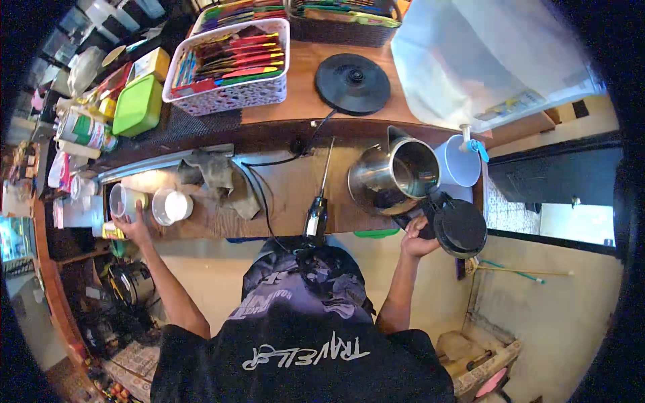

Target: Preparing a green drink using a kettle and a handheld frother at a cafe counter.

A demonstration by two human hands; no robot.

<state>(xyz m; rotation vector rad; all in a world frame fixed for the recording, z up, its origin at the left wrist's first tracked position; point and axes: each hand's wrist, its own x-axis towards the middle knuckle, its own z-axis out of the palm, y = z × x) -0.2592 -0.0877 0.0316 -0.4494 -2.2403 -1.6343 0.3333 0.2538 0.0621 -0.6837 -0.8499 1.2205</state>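
Note:
My right hand (418, 240) is wrapped round the black handle of a stainless steel electric kettle (368, 180). The kettle tips so that its open mouth shows, and its round black lid (461, 227) hangs open next to my hand. On the far left, the fingers of my left hand (136, 226) close round a clear plastic cup (119, 200). A second translucent cup (161, 208) stands just to the right of it. Between my hands, a black handheld tool with a long thin metal shaft (315, 218) lies at the counter's near edge.
A crumpled grey cloth (225, 180) and a black cable (267, 211) lie on the wooden counter. The black kettle base (353, 83) sits on the raised shelf beside a basket of sachets (228, 95). A white container (459, 161) under a blue tap (476, 148) stands right of the kettle.

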